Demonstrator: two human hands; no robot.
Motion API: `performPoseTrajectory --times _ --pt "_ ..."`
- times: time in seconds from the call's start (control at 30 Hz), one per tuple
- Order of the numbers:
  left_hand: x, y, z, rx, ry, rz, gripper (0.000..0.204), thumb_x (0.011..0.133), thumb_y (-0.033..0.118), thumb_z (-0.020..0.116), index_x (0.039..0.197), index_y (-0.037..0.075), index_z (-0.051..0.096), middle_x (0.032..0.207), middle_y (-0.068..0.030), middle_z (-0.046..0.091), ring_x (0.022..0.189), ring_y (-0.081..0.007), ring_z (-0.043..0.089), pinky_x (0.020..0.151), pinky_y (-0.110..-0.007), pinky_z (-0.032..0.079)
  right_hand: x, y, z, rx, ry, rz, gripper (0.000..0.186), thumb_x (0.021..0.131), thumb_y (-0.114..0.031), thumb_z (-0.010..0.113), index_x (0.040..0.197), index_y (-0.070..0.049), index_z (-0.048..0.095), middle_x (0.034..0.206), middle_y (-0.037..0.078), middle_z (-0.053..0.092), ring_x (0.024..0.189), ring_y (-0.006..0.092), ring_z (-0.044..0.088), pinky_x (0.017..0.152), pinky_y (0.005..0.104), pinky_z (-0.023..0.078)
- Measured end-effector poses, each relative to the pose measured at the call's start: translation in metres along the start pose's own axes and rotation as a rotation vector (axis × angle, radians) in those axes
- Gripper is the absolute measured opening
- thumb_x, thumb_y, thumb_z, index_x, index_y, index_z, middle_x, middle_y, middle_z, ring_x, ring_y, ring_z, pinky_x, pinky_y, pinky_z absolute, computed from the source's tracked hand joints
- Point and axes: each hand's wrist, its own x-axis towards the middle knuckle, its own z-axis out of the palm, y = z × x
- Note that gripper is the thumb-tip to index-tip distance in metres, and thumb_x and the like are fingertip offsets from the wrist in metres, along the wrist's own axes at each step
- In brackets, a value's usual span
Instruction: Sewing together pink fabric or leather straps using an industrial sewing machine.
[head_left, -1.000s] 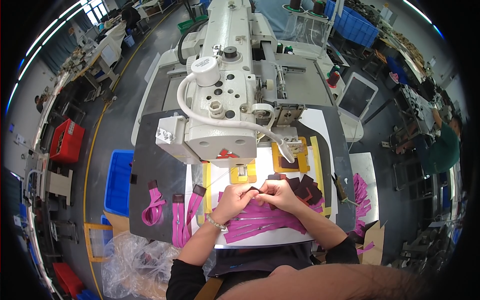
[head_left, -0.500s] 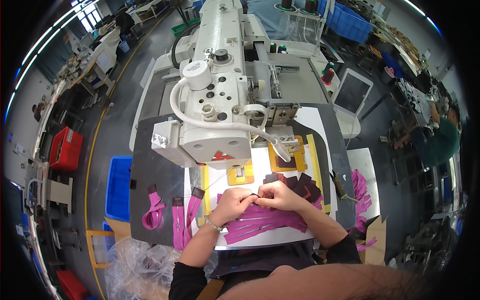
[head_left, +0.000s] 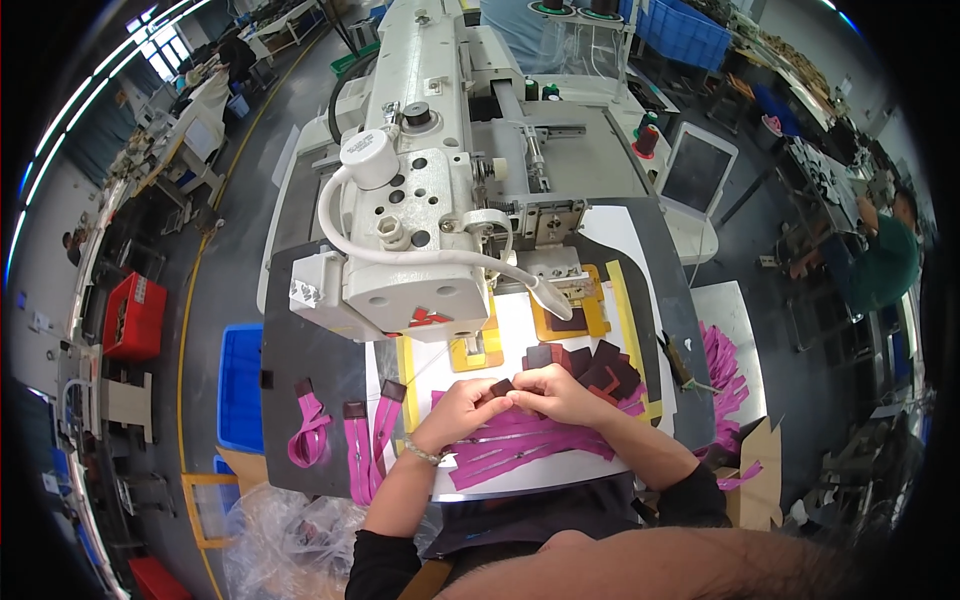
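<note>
Left hand: you are pinching a small dark patch between thumb and forefinger; right hand: you are pressing thumb and fingertips together on the same patch's right edge, the piece showing between both hands, above the near part of the white board; whether it is joining a strip below, you are leaving hidden. Under your wrists: magenta zipper strips are lying in a loose heap. Just beyond the right hand: dark brown and reddish patches are overlapping in a pile. State of the work, by judgement: partway; a looped strip and a pair of strips at your left are bearing dark end tabs and seem done, while the heap and the patch pile seem to be waiting. Surface: a sewing machine is overhanging a dark tabletop, and two yellow frames are sitting below its head. Right: more magenta strips are resting on a side surface, a cardboard box nearby. Room: a blue bin and a red crate are standing leftward; a person in green is sitting at far right.
</note>
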Motion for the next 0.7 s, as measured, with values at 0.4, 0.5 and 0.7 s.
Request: performPoseTrajectory --times 0.4,0.5,0.7 --pt "-0.005 -0.007 0.006 0.003 0.068 0.137 0.02 0.093 0.016 0.058 0.084 -0.002 0.06 0.066 -0.0024 0.055 0.058 -0.0091 0.047 0.053 -0.027 0.039 0.0 0.0 0.008 0.071 0.044 0.008 0.025 0.094 -0.013 0.057 0.072 -0.002 0.051 0.061 -0.003 0.047 0.056 0.0033 0.041 0.05 0.0222 0.034" --pt "-0.004 -0.009 0.006 -0.018 0.067 0.138 0.024 0.096 0.02 0.053 0.089 -0.001 0.06 0.066 -0.0023 0.054 0.059 -0.0099 0.047 0.055 -0.026 0.039 0.001 0.003 0.008 0.072 0.04 0.003 0.027 0.094 -0.013 0.057 0.071 -0.002 0.05 0.061 -0.002 0.047 0.056 0.0033 0.041 0.05 0.0225 0.034" --pt "-0.003 0.001 0.007 -0.088 0.056 0.087 0.03 0.099 0.026 0.048 0.089 0.0 0.058 0.063 -0.0003 0.048 0.061 -0.0085 0.043 0.056 -0.026 0.037 0.001 0.007 0.005 0.028 0.039 -0.024 0.029 0.094 -0.014 0.057 0.069 -0.002 0.048 0.06 -0.002 0.048 0.056 0.0034 0.041 0.05 0.0227 0.034"
